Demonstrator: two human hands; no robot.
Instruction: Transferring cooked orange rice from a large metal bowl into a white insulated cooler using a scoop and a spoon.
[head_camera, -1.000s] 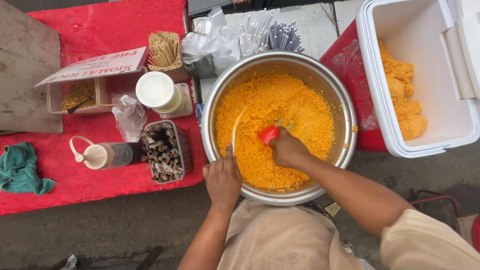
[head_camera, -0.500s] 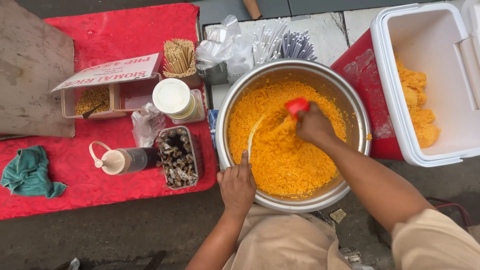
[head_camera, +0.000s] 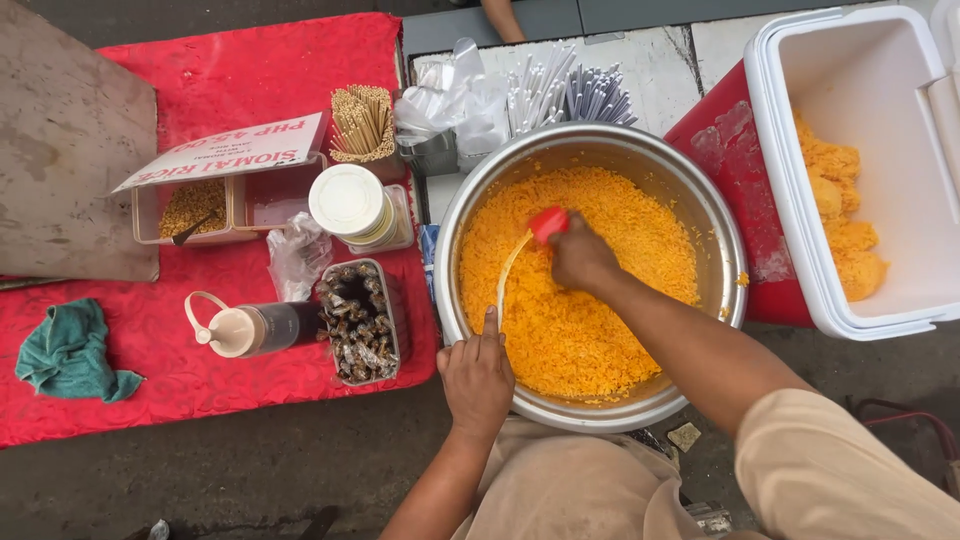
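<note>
A large steel bowl (head_camera: 720, 240) full of orange-yellow rice (head_camera: 590, 320) sits in front of me. My right hand (head_camera: 582, 258) grips the red handle of a white spoon (head_camera: 520, 255) whose blade is dug into the rice near the bowl's middle. At the near left rim rests my left hand (head_camera: 478, 375), thumb and fingers laid over the edge, steadying the bowl.
A white cooler (head_camera: 800, 180) at right holds more orange rice (head_camera: 845, 215). On the red cloth (head_camera: 250, 90) at left: sauce bottle (head_camera: 250, 328), tin of dark pieces (head_camera: 360, 320), white-lidded jar (head_camera: 350, 205), skewers (head_camera: 362, 122), plastic spoons (head_camera: 570, 95), sign, green rag (head_camera: 65, 352).
My right hand has carried the red-handled spoon from the near middle of the rice toward the far side. The left hand stays on the rim.
</note>
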